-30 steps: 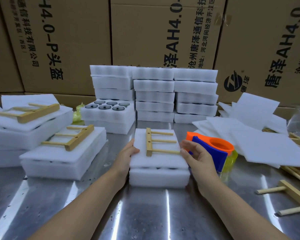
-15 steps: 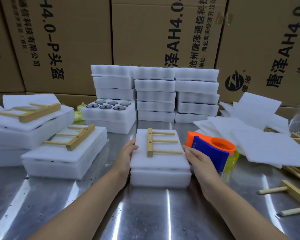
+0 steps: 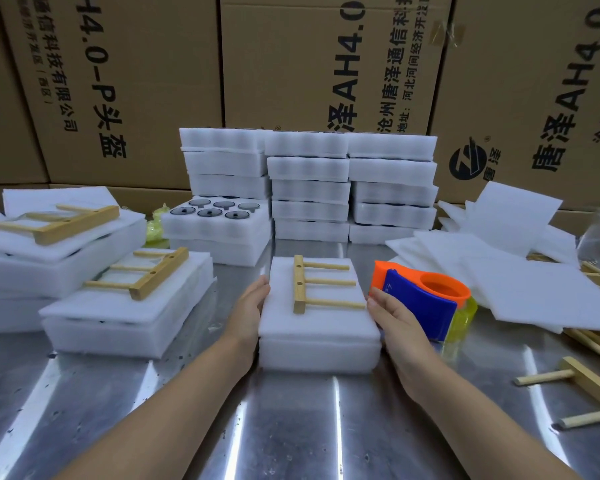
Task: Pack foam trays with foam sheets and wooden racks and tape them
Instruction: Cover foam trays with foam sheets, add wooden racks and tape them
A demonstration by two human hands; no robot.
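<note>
The left grip (image 3: 248,306) and the right grip (image 3: 394,317) lie flat, fingers straight, against opposite sides of the foam tray (image 3: 319,353). The tray sits between them on the desk (image 3: 291,431), and neither grip curls round anything. The step looks to be squaring the bundle before taping. To do it well, press evenly from both sides so the foam sheet (image 3: 323,323) lines up with the tray's edges. Go gently, since foam would likely dent. The wooden rack (image 3: 321,284) lies loose on the sheet between the grips, so a tilt could slide it. The tape dispenser (image 3: 420,303) stands just beyond the right grip, close to its fingertips. The tray is a thick white block and the sheet a thinner white layer on top. The rack is pale wood, its bar towards the left grip and its three pegs pointing at the right one.
</note>
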